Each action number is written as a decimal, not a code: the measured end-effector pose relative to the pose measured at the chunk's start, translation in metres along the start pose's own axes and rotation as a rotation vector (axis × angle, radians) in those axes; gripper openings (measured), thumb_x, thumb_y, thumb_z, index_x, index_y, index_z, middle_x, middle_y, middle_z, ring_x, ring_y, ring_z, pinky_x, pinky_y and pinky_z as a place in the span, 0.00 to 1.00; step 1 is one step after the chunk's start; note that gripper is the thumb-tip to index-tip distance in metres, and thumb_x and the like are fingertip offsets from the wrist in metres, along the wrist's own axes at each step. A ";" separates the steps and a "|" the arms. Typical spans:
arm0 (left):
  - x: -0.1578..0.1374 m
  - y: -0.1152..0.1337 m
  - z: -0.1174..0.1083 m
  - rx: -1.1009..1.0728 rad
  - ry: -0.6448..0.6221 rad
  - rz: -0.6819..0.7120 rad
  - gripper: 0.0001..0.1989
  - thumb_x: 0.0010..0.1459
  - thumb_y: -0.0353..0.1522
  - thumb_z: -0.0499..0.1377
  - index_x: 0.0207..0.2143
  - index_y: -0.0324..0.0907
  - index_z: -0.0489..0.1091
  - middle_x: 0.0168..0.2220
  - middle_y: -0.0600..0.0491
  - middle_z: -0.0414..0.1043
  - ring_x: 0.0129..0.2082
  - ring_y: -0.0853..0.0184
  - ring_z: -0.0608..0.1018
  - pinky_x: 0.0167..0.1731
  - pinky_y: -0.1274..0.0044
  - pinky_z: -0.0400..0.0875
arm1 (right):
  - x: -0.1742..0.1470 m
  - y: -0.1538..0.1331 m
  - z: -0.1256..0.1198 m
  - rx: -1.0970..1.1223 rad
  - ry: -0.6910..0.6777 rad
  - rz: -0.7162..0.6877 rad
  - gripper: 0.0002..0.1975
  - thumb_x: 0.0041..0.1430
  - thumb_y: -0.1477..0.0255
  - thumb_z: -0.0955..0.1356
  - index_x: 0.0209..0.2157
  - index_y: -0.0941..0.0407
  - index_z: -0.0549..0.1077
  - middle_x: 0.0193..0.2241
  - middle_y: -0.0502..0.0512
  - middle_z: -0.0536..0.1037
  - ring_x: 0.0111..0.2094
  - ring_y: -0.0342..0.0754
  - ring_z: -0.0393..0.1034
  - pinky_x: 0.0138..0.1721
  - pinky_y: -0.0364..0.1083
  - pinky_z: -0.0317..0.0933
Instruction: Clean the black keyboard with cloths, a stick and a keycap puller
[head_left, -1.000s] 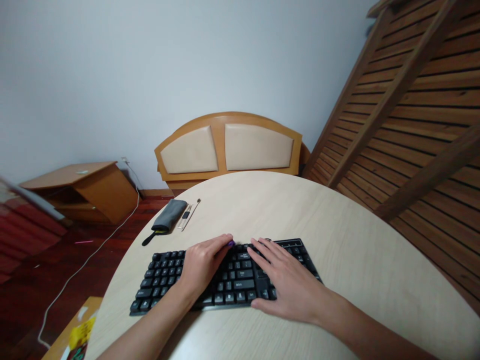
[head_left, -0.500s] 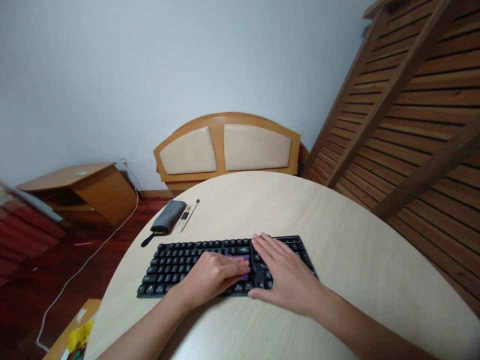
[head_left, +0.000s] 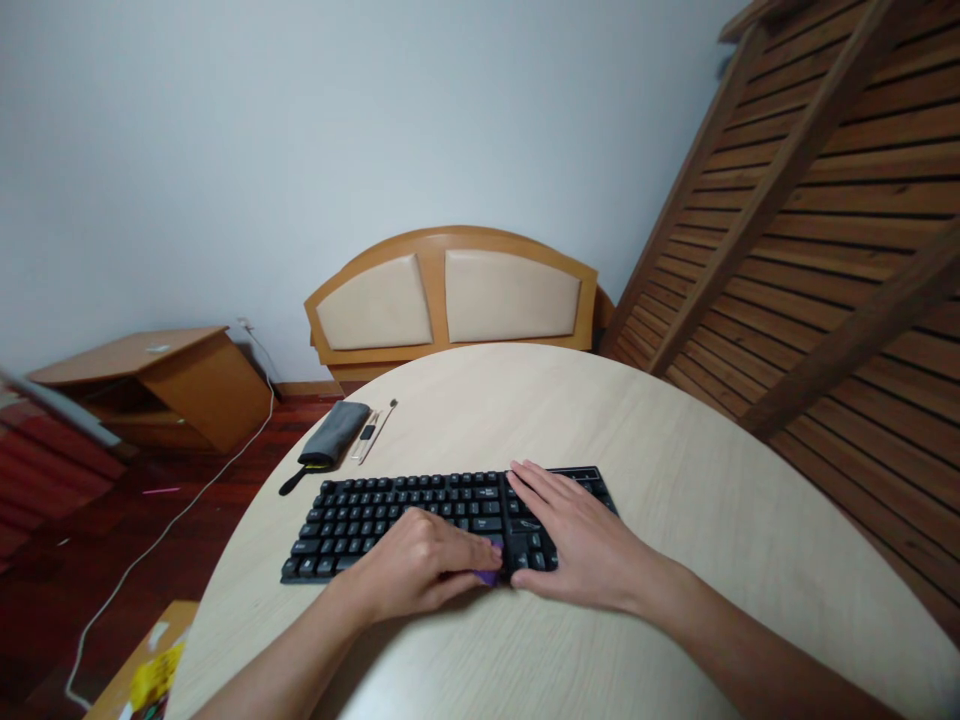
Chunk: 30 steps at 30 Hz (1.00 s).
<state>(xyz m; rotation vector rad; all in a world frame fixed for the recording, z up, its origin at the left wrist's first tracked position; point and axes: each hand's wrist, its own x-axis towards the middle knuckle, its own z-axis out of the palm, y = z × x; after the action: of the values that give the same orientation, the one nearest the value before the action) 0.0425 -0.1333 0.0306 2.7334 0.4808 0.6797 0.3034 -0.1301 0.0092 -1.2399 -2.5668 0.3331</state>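
Note:
A black keyboard (head_left: 420,500) lies on the pale round table, in front of me. At its lower edge, right of centre, my left hand (head_left: 424,565) is closed on a small purple cloth (head_left: 489,575). Most of the cloth is hidden under the fingers, which press it against the keys. My right hand (head_left: 570,540) lies flat with fingers stretched over the keyboard's right end, covering part of the number pad. Its thumb rests by the near edge.
On the table's left side lie a grey pouch (head_left: 335,433) with a black loop, and a slim stick with a dark tip (head_left: 379,430) beside a small black-and-clear item (head_left: 367,432). A wooden headboard (head_left: 439,290) stands behind the table (head_left: 720,560); a slatted wooden panel (head_left: 840,260) leans at right.
My left hand has moved the purple cloth down toward me, to the keyboard's near edge. The keyboard has shifted slightly; my right hand stays flat on its right end.

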 end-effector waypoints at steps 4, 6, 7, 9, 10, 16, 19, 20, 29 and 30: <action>-0.005 -0.014 0.005 0.235 0.359 -0.114 0.12 0.68 0.29 0.57 0.52 0.41 0.75 0.45 0.49 0.82 0.43 0.65 0.85 0.43 0.75 0.82 | -0.001 -0.008 -0.001 0.023 -0.016 -0.010 0.50 0.51 0.58 0.72 0.69 0.66 0.56 0.71 0.68 0.50 0.71 0.61 0.42 0.70 0.58 0.44; -0.007 -0.021 0.009 0.329 0.465 -0.222 0.12 0.69 0.30 0.57 0.51 0.42 0.76 0.45 0.50 0.83 0.40 0.64 0.85 0.40 0.74 0.83 | -0.001 -0.013 0.000 0.030 -0.030 -0.031 0.49 0.51 0.60 0.72 0.69 0.67 0.55 0.71 0.68 0.48 0.72 0.60 0.40 0.70 0.57 0.42; -0.008 -0.024 0.011 0.358 0.490 -0.272 0.12 0.69 0.32 0.57 0.50 0.43 0.77 0.44 0.51 0.83 0.39 0.63 0.86 0.40 0.73 0.83 | -0.002 -0.015 0.001 0.034 -0.042 -0.046 0.48 0.52 0.61 0.71 0.69 0.67 0.54 0.71 0.67 0.47 0.72 0.60 0.39 0.71 0.57 0.42; -0.008 -0.027 0.015 0.392 0.488 -0.361 0.11 0.69 0.34 0.57 0.48 0.45 0.78 0.44 0.52 0.83 0.38 0.62 0.86 0.39 0.72 0.84 | -0.002 -0.019 0.001 0.050 -0.073 -0.078 0.47 0.54 0.61 0.71 0.69 0.67 0.54 0.72 0.66 0.46 0.72 0.59 0.37 0.71 0.56 0.41; -0.008 -0.028 0.017 0.399 0.473 -0.397 0.11 0.69 0.35 0.56 0.47 0.45 0.78 0.43 0.53 0.83 0.38 0.62 0.86 0.39 0.72 0.84 | -0.003 -0.020 0.002 0.062 -0.086 -0.093 0.46 0.54 0.61 0.70 0.69 0.67 0.54 0.72 0.66 0.46 0.72 0.59 0.37 0.71 0.56 0.40; -0.004 -0.026 0.020 0.348 0.295 -0.404 0.13 0.70 0.36 0.55 0.48 0.45 0.77 0.46 0.52 0.82 0.42 0.61 0.85 0.41 0.70 0.83 | -0.002 -0.021 0.005 0.113 -0.087 -0.139 0.45 0.56 0.60 0.71 0.68 0.68 0.57 0.71 0.66 0.49 0.72 0.60 0.38 0.71 0.56 0.41; -0.004 -0.024 0.016 0.310 0.207 -0.320 0.12 0.70 0.35 0.54 0.48 0.44 0.77 0.48 0.51 0.81 0.46 0.62 0.84 0.46 0.70 0.81 | 0.000 -0.021 0.005 0.101 -0.078 -0.135 0.45 0.55 0.60 0.71 0.67 0.69 0.58 0.70 0.67 0.51 0.72 0.60 0.41 0.71 0.55 0.42; -0.004 -0.024 0.015 0.299 0.184 -0.303 0.12 0.71 0.34 0.54 0.48 0.44 0.76 0.48 0.51 0.81 0.47 0.62 0.83 0.46 0.70 0.81 | 0.000 -0.021 0.004 0.100 -0.072 -0.131 0.45 0.54 0.60 0.72 0.67 0.69 0.59 0.70 0.68 0.52 0.71 0.60 0.43 0.71 0.55 0.43; -0.007 -0.022 0.010 0.207 0.067 -0.196 0.12 0.69 0.30 0.55 0.51 0.43 0.75 0.48 0.51 0.81 0.48 0.63 0.83 0.49 0.72 0.79 | 0.003 -0.014 0.006 0.092 -0.020 -0.114 0.45 0.51 0.59 0.73 0.66 0.67 0.62 0.69 0.67 0.56 0.70 0.60 0.48 0.70 0.56 0.47; -0.006 -0.021 0.009 0.194 0.057 -0.181 0.12 0.69 0.30 0.55 0.51 0.43 0.75 0.48 0.51 0.81 0.49 0.64 0.82 0.49 0.73 0.78 | 0.003 -0.013 0.007 0.090 -0.013 -0.117 0.46 0.51 0.59 0.73 0.66 0.67 0.62 0.69 0.67 0.56 0.70 0.60 0.49 0.70 0.55 0.47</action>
<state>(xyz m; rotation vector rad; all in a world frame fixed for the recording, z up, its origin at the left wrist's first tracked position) 0.0367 -0.1188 0.0134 2.8068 0.8360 0.6981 0.2902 -0.1359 0.0074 -1.0556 -2.5905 0.4272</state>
